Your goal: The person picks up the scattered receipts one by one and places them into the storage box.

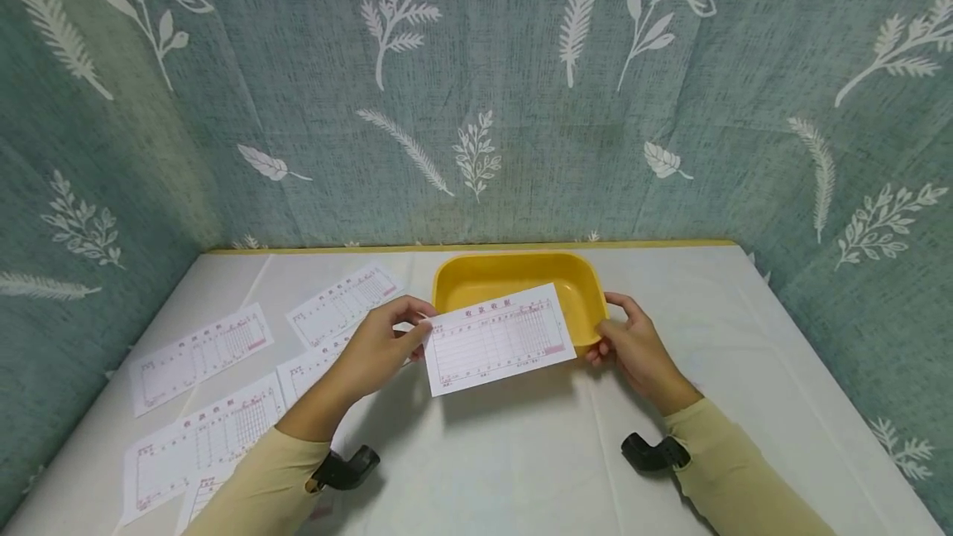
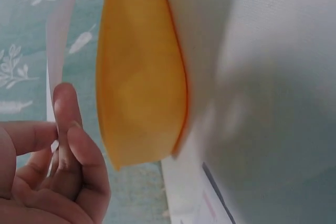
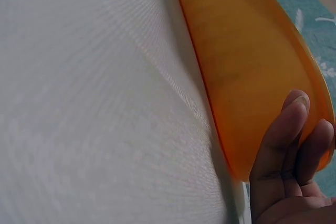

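A printed receipt slip (image 1: 499, 337) is pinched at its left edge by my left hand (image 1: 387, 342), thumb in front and fingers behind. It hangs tilted over the near side of a yellow plastic tray (image 1: 514, 263), covering part of the tray's front. My right hand (image 1: 633, 346) grips the tray's right front corner, thumb over the rim. The left wrist view shows the slip (image 2: 58, 51) edge-on between thumb and fingers, apart from the tray wall (image 2: 142, 77). In the right wrist view, fingers (image 3: 283, 135) lie against the tray's outer wall (image 3: 236, 61).
Several similar slips lie on the white table (image 1: 536, 470) at the left, among them a far slip (image 1: 342, 304), a left slip (image 1: 201, 358) and a nearer slip (image 1: 201, 445), some overlapping. A leaf-patterned cloth (image 1: 521, 106) stands behind the table and along both sides.
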Motion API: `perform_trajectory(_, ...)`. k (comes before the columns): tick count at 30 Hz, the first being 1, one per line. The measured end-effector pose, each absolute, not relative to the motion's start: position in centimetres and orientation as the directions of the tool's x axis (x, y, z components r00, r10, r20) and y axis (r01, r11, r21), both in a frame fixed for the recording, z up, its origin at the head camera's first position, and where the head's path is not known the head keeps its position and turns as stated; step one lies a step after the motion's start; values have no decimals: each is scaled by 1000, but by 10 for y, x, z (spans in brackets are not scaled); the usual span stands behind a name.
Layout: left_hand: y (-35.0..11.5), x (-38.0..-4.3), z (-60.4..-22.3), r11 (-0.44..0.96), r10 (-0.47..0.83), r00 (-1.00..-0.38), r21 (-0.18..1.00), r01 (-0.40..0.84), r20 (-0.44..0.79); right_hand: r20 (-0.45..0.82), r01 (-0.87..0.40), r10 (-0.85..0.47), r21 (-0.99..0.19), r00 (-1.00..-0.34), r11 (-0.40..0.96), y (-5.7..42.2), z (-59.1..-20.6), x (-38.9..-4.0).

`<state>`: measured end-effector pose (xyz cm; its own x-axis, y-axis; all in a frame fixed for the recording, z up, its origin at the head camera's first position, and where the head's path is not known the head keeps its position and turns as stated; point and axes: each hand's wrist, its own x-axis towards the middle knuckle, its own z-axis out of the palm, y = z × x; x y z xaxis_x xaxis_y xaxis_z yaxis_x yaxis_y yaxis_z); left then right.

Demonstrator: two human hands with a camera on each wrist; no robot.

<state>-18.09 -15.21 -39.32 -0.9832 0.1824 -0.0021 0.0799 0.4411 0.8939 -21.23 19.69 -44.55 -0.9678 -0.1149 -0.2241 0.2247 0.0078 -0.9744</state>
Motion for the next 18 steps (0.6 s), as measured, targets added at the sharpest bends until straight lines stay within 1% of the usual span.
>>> perform_trajectory(8, -141, -193, -395, 465, 153, -988, 880, 91, 21, -216, 216, -107, -976, -971, 4, 198, -447, -212)
perform_trajectory(14, -138, -198, -394, 507, 142, -989, 855, 103, 35, -224, 225, -107, -974, -969, 5, 198, -450, -212)
perform_trajectory(18, -137, -200, -392, 542, 112, -993, 834, 101, 48, -213, 214, -108, -977, -971, 1, 198, -450, -213)
